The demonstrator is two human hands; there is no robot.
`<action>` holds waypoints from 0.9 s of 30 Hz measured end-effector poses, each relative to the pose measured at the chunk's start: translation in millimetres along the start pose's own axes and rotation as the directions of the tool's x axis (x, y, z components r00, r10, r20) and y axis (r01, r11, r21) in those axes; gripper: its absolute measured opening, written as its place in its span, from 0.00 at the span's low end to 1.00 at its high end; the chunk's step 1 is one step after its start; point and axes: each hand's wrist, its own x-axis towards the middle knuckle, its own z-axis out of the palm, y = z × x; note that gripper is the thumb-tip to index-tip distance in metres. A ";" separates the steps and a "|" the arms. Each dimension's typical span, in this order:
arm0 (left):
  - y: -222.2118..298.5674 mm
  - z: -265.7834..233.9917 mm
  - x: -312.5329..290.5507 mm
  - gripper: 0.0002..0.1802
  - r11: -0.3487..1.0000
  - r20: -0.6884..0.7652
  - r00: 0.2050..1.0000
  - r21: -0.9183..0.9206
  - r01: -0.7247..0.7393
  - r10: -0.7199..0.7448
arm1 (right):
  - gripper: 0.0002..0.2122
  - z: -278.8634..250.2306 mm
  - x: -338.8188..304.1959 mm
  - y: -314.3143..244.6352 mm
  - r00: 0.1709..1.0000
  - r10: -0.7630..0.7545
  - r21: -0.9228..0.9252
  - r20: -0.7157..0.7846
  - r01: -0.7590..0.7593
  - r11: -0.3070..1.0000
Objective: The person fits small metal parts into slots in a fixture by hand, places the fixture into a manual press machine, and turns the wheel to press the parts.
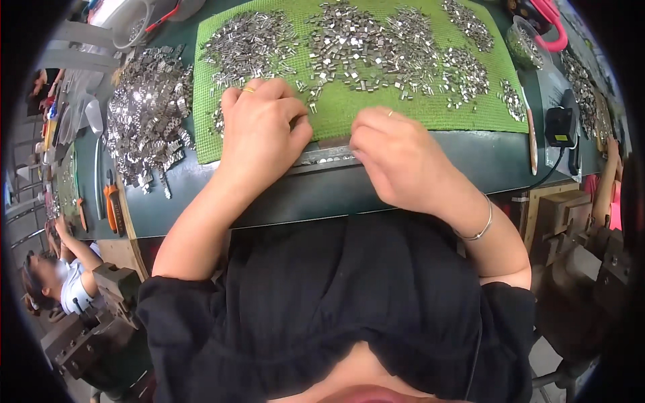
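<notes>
A flat metal strip [326, 160], rather like a steel ruler, lies along the near edge of the green textured mat [329, 121], with several small shiny bits on it. At the strip's left end is my left hand [263, 131], its fingers curled over the mat beside small metal pieces; whatever they hold is hidden. My right hand [406, 161] is closed in a pinch at the strip's right part, fingertips down close to it. Anything between those fingers is too small to make out. Heaps of small silvery metal pieces [346, 43] cover the far part of the mat.
Left of the mat sits a pile of linked metal parts [148, 111], with orange-handled pliers [114, 205] nearer me. On the right are a plastic cup [525, 43] of pieces, pink-handled scissors [552, 27] and a black adapter [560, 126]. Another person [64, 275] works at far left.
</notes>
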 end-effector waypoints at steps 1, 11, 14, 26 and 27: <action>-0.3 -0.9 -1.8 0.03 1.000 0.005 1.000 -0.008 0.001 -0.001 | 0.06 0.6 -0.5 -2.3 0.999 -0.031 -0.116 0.008 0.032 0.993; -8.0 -3.7 -4.8 0.07 0.998 0.013 0.999 -0.035 0.053 -0.053 | 0.06 3.7 -7.8 2.4 0.987 -0.139 -0.096 -0.085 0.131 0.987; -6.4 -4.1 -0.1 0.07 0.997 0.034 0.998 -0.051 0.058 -0.057 | 0.03 5.0 21.8 22.2 0.995 -0.078 -0.106 -0.063 0.071 0.992; 28.1 -8.2 -23.0 0.06 0.854 -0.012 0.994 -0.511 -0.099 0.108 | 0.02 23.0 61.8 36.1 0.975 -0.155 -0.418 0.161 0.210 0.884; 28.9 -4.9 -24.5 0.07 0.860 -0.013 0.994 -0.500 -0.102 0.110 | 0.02 22.9 63.5 36.6 0.981 -0.156 -0.368 0.117 0.189 0.910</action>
